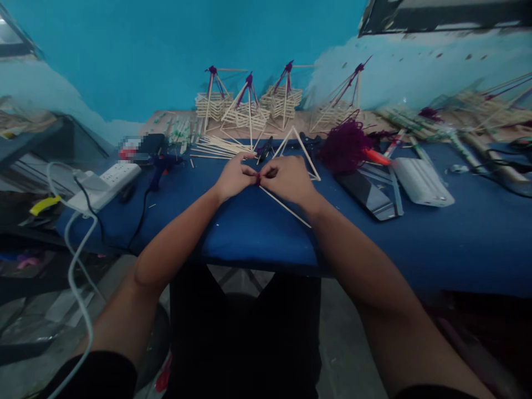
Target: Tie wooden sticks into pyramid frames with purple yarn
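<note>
My left hand (235, 176) and my right hand (290, 178) meet over the blue table. Between their pinched fingertips is a small wrap of purple yarn (258, 179) on the end of a thin wooden stick (286, 207). That stick slants down to the right, below my right hand. Both hands are closed on the wrapped end, and my fingers partly cover it. Just behind my right hand stands a triangle of wooden sticks (308, 153). Beyond my left hand lies a pile of loose sticks (224, 147).
Stick frames with purple tops (249, 105) line the back. To the right are a purple yarn bundle (341, 145), a phone (368, 194) and a white power bank (423, 181). At left are a glue gun (160, 169) and a power strip (108, 185) with hanging cables.
</note>
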Demonstrator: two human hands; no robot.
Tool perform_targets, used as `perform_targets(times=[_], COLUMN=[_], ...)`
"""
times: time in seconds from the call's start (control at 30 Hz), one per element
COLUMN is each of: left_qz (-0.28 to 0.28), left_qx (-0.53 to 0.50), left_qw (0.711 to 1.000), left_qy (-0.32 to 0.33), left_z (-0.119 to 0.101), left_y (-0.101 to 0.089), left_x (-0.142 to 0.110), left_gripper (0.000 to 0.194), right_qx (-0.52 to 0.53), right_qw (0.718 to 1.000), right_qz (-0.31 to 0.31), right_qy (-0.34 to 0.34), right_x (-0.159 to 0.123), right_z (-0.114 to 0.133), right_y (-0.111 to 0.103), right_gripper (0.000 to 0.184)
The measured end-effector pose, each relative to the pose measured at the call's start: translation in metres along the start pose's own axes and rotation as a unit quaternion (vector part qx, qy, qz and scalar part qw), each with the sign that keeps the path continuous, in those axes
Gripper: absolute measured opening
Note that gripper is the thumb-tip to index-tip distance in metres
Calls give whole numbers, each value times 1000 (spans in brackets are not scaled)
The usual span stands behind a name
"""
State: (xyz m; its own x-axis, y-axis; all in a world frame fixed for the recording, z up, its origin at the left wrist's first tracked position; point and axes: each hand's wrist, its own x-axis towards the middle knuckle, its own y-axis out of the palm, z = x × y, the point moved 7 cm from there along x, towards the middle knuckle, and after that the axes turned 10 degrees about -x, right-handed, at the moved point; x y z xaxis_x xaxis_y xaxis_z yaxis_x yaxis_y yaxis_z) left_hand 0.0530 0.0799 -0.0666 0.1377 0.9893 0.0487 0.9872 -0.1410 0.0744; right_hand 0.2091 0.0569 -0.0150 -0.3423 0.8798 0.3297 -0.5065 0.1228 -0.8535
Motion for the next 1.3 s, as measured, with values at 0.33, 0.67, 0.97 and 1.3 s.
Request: perform_targets(times=[0.33,0.67,0.97,1.3], left_qz=[24,10,2,-1], left_qx=[83,141,132,122], left_qw=[994,986,987,986], left_qy=[67,92,95,116], left_z=[6,-4,-12,-14], left_y=[2,5,7,7], left_x=[4,-2,-8,-9], left_gripper=[78,80,72,63], right_qx=[-28,-110,-176,-178], right_qw=[999,992,982,982], right_qz=[19,59,66,52], right_qy=[6,-19,11,21], right_x=[0,-1,-5,-7], right_z=[0,6,13,11], right_y=[0,1,2,5], right_gripper=[17,28,38,35])
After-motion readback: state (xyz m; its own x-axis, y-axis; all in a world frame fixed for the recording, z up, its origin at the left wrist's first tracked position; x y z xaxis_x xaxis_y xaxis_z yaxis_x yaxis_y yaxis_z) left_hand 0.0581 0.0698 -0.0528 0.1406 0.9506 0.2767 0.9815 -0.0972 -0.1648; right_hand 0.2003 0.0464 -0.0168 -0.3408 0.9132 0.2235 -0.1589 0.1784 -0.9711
